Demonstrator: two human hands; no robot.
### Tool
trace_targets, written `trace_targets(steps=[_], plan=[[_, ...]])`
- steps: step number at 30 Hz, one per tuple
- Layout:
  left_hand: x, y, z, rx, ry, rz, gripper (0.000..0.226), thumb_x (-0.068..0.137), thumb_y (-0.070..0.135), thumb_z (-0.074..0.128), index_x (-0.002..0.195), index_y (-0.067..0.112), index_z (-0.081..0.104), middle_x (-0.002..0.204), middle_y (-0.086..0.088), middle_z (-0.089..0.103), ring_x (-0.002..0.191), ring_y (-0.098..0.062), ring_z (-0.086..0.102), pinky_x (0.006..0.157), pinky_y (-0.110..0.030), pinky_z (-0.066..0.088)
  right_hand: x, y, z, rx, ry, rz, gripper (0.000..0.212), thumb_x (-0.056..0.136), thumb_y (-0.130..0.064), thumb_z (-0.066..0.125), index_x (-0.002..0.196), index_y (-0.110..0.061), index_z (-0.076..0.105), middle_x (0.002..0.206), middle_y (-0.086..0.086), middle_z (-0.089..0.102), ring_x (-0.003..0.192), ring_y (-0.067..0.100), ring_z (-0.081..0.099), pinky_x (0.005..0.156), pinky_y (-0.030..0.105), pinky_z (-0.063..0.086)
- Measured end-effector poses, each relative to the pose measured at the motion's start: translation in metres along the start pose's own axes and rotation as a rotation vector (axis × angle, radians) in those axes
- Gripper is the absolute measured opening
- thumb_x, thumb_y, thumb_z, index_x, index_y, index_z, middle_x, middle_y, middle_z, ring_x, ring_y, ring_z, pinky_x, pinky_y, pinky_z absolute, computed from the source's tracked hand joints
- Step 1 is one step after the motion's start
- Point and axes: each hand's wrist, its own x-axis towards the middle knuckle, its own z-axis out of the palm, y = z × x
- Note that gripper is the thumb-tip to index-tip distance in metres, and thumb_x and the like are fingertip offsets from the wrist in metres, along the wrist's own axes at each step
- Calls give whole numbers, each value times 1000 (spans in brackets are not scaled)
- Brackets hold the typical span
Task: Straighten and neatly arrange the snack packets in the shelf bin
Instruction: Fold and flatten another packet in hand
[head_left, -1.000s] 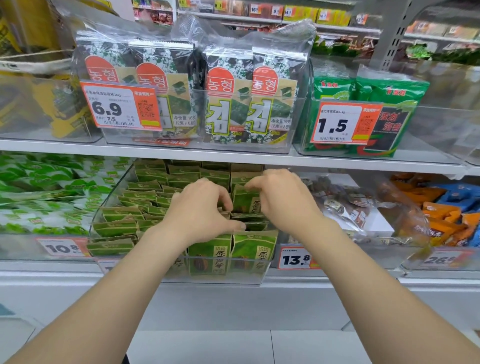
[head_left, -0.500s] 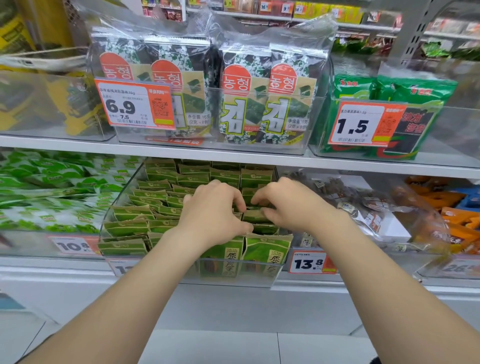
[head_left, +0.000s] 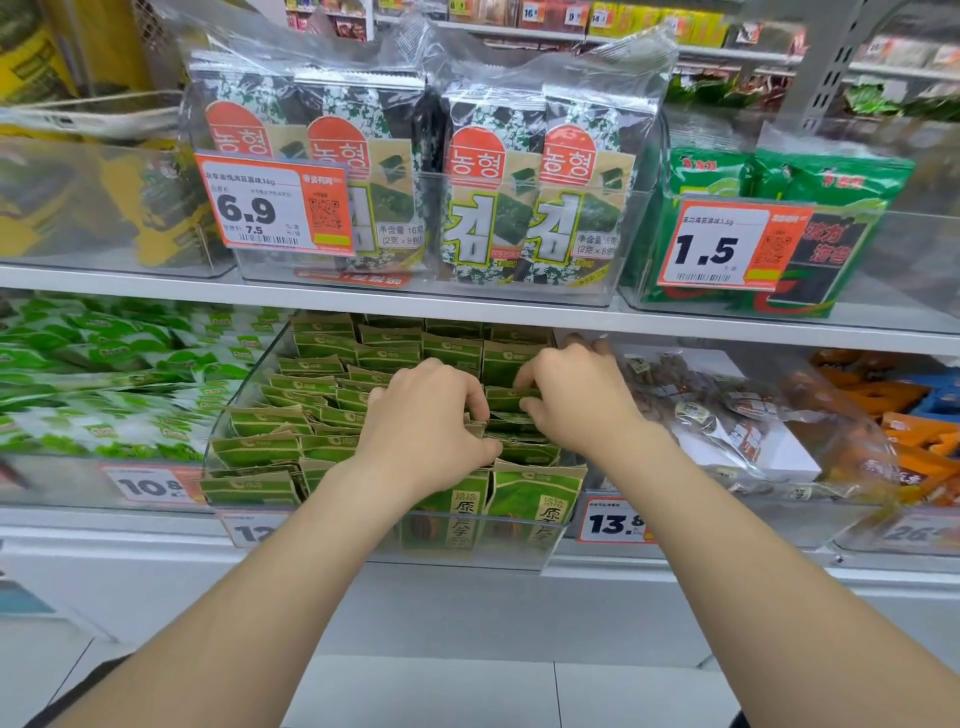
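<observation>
Two hands work inside the clear shelf bin (head_left: 234, 410) on the lower shelf, where the green snack packets (head_left: 317, 387) stand in several rows running front to back. The left hand (head_left: 431, 415) has its fingers curled down over packet tops in the middle row. The right hand (head_left: 576, 400) pinches the top edge of a packet in the right-hand row, just beside the left hand.

Step in hand, as judged: squaring up the middle and right rows. Packets under the hands lean and overlap, and the left rows also sit at uneven angles. The next move calls for standing the gripped packets upright, pressing them against the row behind, then treating the left rows likewise. Apply light pressure, since the packets look thin and easily creased.

Surroundings: shop shelving. The upper shelf (head_left: 467, 306) carries seaweed packs (head_left: 488, 208) behind a 6.9 price tag (head_left: 270, 205). Neighbouring bins hold green-and-white packets (head_left: 104, 374) to the left and clear bags of brown snacks (head_left: 727, 415) to the right. Pale floor tiles (head_left: 415, 691) lie below.
</observation>
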Motion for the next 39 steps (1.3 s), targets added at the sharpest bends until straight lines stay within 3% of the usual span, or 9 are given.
trace_targets(steps=[4, 9, 15, 23, 27, 30, 32, 34, 39], plan=[[-4, -2, -1, -28, 6, 11, 28, 80, 55, 82, 102, 41, 72, 125, 9, 63, 123, -21, 59, 104, -50, 45, 0, 0, -1, -72, 64, -29, 16, 95, -20, 68, 104, -31, 76, 98, 3, 75, 101, 29, 67, 104, 42, 40], [-9, -7, -7, -128, 15, 45, 33, 84, 55, 79, 112, 38, 71, 114, 15, 66, 111, -15, 62, 102, -50, 52, -14, 7, -9, 17, 210, -107, 14, 103, -24, 52, 111, -20, 63, 84, 4, 73, 78, 36, 70, 62, 36, 40], [-16, -12, -15, -246, 74, 63, 8, 98, 40, 68, 103, 34, 72, 99, 20, 70, 98, -7, 65, 93, -42, 58, -39, 21, -22, 91, 600, -171, 14, 97, -20, 60, 94, -18, 73, 64, -2, 66, 57, 29, 66, 47, 36, 49], [-27, -3, -21, -397, 287, 98, 17, 100, 12, 58, 105, 26, 66, 94, 15, 68, 90, 0, 64, 85, -34, 55, -69, 5, -57, 285, 1089, -165, 12, 101, -7, 68, 97, -2, 78, 77, 6, 68, 66, 26, 60, 61, 33, 50], [-38, 16, -32, -787, 292, 315, 9, 103, 17, 64, 106, 19, 57, 111, 8, 72, 110, -11, 69, 96, -38, 54, -83, -22, -76, 483, 1129, -143, 9, 101, -6, 69, 99, 1, 75, 84, 8, 68, 70, 18, 56, 70, 20, 45], [-44, 26, -35, -968, 230, 463, 13, 107, 15, 61, 115, 17, 51, 106, 3, 66, 95, -21, 66, 84, -40, 51, -87, -43, -82, 854, 1071, -14, 6, 102, -13, 71, 100, -7, 70, 83, -2, 65, 65, 17, 58, 65, 23, 45], [-45, 30, -37, -1043, 219, 461, 17, 108, 17, 59, 124, 19, 53, 109, -5, 67, 92, -31, 64, 80, -37, 53, -87, -54, -85, 1197, 966, 47, 9, 102, -20, 71, 103, -12, 68, 83, -11, 66, 66, 15, 63, 63, 27, 49], [-44, 32, -39, -1147, 205, 405, 20, 110, 15, 56, 129, 16, 57, 108, -5, 72, 85, -17, 67, 75, -25, 53, -85, -59, -86, 1423, 871, 66, 17, 100, -25, 68, 108, -10, 71, 86, -13, 70, 74, 4, 66, 68, 21, 51], [-43, 31, -42, -1360, 86, 193, 15, 106, 30, 61, 115, 20, 67, 95, 0, 73, 75, -9, 65, 65, -24, 51, -79, -56, -76, 1546, 711, 96, 12, 101, -14, 69, 103, -7, 79, 81, -11, 75, 75, 0, 65, 72, 19, 51]])
